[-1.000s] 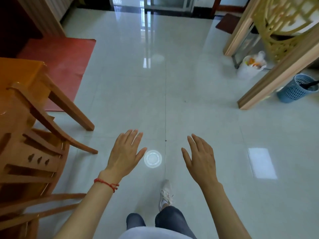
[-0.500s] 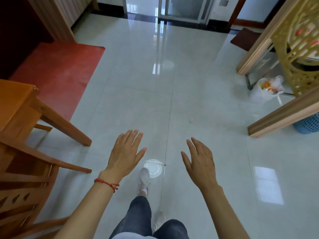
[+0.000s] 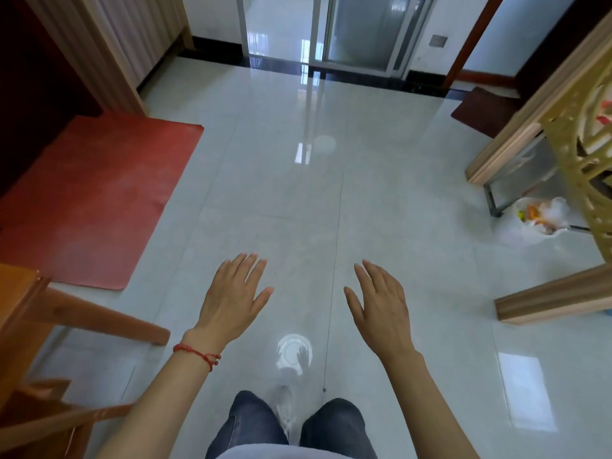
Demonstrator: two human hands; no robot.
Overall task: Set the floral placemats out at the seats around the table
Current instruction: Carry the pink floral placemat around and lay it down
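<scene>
Walking across a glossy tiled floor (image 3: 381,200) with no floral placemat anywhere in sight, a person holds both arms out in front, the placemats and the table they belong on lying somewhere outside the frame. The left hand (image 3: 231,293), a red string bracelet (image 3: 198,353) at its wrist, is spread flat with fingers straight and grasps nothing; the right hand (image 3: 381,304) is likewise released, palm down and empty. Over the past second the view has swung and advanced: the wooden chair (image 3: 39,342) that filled the lower left has slid toward the corner of the frame, the red mat (image 3: 92,200) at the floor's left edge has come fully into view, and the glass doorway (image 3: 331,31) at the far edge has risen into the picture. The blue basket seen earlier at the right has dropped out, while a white plastic bag (image 3: 533,220) stays beside the wooden frame (image 3: 556,299) at the right edge. Legs in dark jeans (image 3: 255,422) and a pale shoe (image 3: 284,405) show at the bottom edge. The hands have kept their pose throughout. Judging by this, the person is in transit, probably heading off to fetch placemats, and no setting-out is under way at this moment.
</scene>
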